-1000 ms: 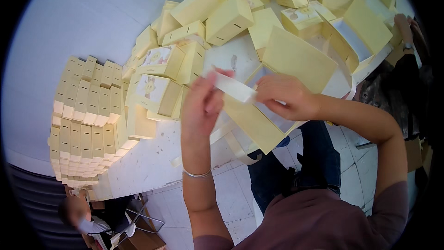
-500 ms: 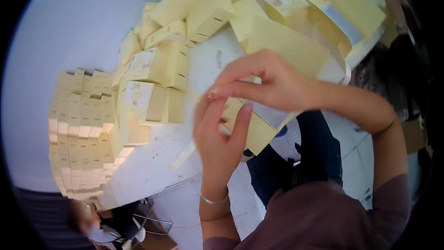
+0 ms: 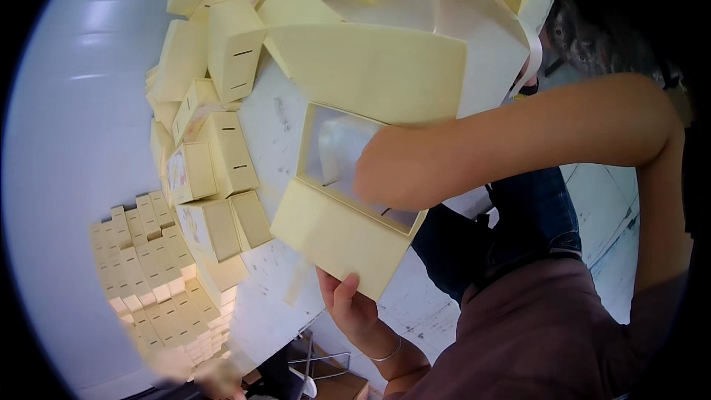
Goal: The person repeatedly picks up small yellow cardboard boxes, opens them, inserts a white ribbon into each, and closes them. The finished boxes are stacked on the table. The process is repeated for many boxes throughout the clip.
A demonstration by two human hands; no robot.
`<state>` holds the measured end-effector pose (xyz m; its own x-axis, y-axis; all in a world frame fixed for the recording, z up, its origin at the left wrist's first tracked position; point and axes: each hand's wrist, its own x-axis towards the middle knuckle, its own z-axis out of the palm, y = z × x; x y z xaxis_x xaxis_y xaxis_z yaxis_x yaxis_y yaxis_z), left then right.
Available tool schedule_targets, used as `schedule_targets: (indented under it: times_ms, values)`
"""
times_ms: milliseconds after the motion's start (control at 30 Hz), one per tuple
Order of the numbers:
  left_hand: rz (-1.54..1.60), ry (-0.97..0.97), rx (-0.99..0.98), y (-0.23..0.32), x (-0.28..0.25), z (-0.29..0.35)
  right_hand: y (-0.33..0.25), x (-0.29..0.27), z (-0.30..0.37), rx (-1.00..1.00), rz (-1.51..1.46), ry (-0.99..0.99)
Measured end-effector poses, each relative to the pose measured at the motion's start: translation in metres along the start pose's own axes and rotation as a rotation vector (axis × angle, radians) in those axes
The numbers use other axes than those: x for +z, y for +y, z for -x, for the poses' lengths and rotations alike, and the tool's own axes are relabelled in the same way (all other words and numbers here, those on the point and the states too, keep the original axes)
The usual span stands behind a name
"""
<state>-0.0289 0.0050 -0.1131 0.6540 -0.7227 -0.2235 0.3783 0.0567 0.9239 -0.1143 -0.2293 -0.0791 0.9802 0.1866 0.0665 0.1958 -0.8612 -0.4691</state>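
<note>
An open pale-yellow cardboard box (image 3: 341, 233) lies before me at the table's front edge, its large lid (image 3: 378, 70) folded back on the far side. My left hand (image 3: 346, 305) grips the near edge of the box, thumb on the outer face and fingers partly underneath. Inside the box, my right hand (image 3: 400, 170) reaches down beside a white ribbon (image 3: 341, 141). Its fingers are hidden by the back of the hand, so whether they hold the ribbon cannot be seen. Dark slots show in the box's near wall.
Several similar boxes (image 3: 235, 48) lie in a loose heap on the white table (image 3: 278, 122). Neat stacks of boxes (image 3: 152, 267) stand at the left. Another person's blurred hand (image 3: 218, 378) shows at the lower left. A white strip (image 3: 529, 59) hangs over the table's right edge.
My hands were together above the box; now they are apart. The left has moved down to the box's near edge, the right into the box. My view has shifted, too.
</note>
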Motion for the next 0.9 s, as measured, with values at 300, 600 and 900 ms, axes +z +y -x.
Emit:
schedule_targets:
  times_ms: [300,600,900]
  values:
    - [0.002,0.022,0.168,-0.020,0.002,0.000,0.003,0.013,-0.002,0.001,-0.088,0.006]
    - [-1.192,0.081,0.541,-0.035,0.039,-0.018,0.001,0.018,-0.006,0.045,-0.177,-0.068]
    - [-1.166,0.061,0.658,-0.035,0.036,-0.030,-0.002,0.022,-0.008,0.112,-0.120,-0.104]
